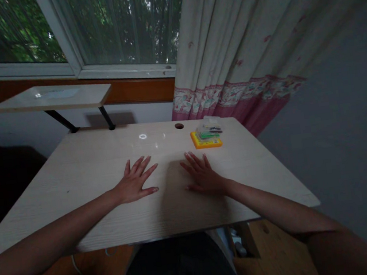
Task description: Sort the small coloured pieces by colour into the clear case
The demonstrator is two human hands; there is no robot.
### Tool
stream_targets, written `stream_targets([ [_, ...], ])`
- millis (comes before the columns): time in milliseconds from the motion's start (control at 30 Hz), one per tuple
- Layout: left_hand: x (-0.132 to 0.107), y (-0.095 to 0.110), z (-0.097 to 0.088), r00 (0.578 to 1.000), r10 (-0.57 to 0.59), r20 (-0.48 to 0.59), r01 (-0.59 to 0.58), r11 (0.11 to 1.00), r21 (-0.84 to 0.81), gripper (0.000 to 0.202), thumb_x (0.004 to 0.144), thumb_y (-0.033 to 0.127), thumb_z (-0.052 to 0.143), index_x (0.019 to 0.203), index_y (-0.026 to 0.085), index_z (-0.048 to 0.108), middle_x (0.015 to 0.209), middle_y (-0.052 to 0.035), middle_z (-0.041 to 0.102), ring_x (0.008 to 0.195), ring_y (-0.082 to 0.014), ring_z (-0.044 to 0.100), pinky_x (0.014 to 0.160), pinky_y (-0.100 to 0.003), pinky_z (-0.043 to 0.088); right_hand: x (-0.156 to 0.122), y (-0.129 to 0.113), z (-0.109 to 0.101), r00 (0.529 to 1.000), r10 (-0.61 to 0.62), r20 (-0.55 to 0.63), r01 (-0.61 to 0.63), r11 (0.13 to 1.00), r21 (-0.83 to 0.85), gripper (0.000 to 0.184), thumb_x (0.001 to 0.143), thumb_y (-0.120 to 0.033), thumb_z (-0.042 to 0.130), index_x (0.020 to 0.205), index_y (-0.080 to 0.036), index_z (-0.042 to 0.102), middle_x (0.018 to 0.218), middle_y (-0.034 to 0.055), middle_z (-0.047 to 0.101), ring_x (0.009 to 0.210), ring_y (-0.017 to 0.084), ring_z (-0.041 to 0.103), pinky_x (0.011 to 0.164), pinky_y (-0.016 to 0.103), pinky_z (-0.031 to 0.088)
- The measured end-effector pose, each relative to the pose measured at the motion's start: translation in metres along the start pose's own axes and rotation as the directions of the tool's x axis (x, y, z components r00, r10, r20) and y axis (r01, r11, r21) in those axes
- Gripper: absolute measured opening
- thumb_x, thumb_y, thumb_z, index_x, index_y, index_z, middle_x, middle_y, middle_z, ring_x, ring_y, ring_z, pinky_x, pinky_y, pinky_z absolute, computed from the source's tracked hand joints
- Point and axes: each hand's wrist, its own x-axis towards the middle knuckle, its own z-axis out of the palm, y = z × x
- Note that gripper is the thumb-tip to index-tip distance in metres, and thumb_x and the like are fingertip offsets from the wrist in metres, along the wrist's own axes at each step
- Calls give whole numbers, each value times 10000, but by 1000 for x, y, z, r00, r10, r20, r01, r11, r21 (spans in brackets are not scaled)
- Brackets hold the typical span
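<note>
My left hand (134, 182) lies flat on the pale wood-grain desk (83, 167), palm down with its fingers spread. To the right, my right hand (204, 175) rests on the same top, also palm down, fingers apart. Neither holds anything. Just beyond the right fingertips sits a yellow-orange box (197, 142), flat on the desk. A clear plastic case (207, 128) with green and dark items is stacked on it; its exact contents are too small to tell.
A raised shelf (91, 94) on black supports stands at the desk's back left. A round hole (179, 126) is cut near the back edge. Behind are a window (123, 29) and a floral curtain (213, 53); a grey wall (329, 128) borders the right. An open drawer (245, 241) shows below.
</note>
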Motion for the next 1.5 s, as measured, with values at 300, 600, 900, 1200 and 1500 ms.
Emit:
stream_targets([
  [300,-1,1,2,999,42,-29,-41,999,36,829,880,740,363,1555,336,100,1639,-89,45,1487,-371,100,1144,-663,10,-1,-2,6,1000,-13,24,12,1000,14,848,891,-736,318,1559,-262,100,1628,147,-23,1502,369,7,1112,712,40],
  [600,1,2,2,1000,-9,26,9,1000,-13,823,855,765,381,1543,378,146,1639,-70,44,1484,-404,80,1134,-677,11,1,-4,-3,995,-10,97,5,998,58,807,888,-748,303,1551,-310,156,1626,155,-3,1491,409,17,1100,732,53],
  [900,2,0,2,999,-4,50,5,1000,-21,802,851,765,392,1531,377,215,1636,-74,55,1482,-417,79,1132,-674,-13,1,-2,-2,996,-14,91,8,998,64,811,886,-749,309,1550,-305,171,1624,159,-8,1494,399,15,1109,720,43],
  [1200,4,-3,1,995,-1,103,4,999,-36,810,852,771,378,1535,380,186,1632,-95,26,1483,-428,52,1116,-694,-1,2,-3,-2,995,-8,99,1,997,73,802,890,-742,318,1550,-316,154,1625,154,-24,1495,396,12,1107,718,35],
  [1500,10,-5,-3,982,-16,188,27,998,-59,860,817,804,393,1533,369,199,1624,-123,13,1477,-449,35,1104,-707,23,5,2,-3,987,-27,156,12,996,93,824,880,-754,322,1552,-316,132,1627,151,-37,1495,395,-14,1094,733,30],
])
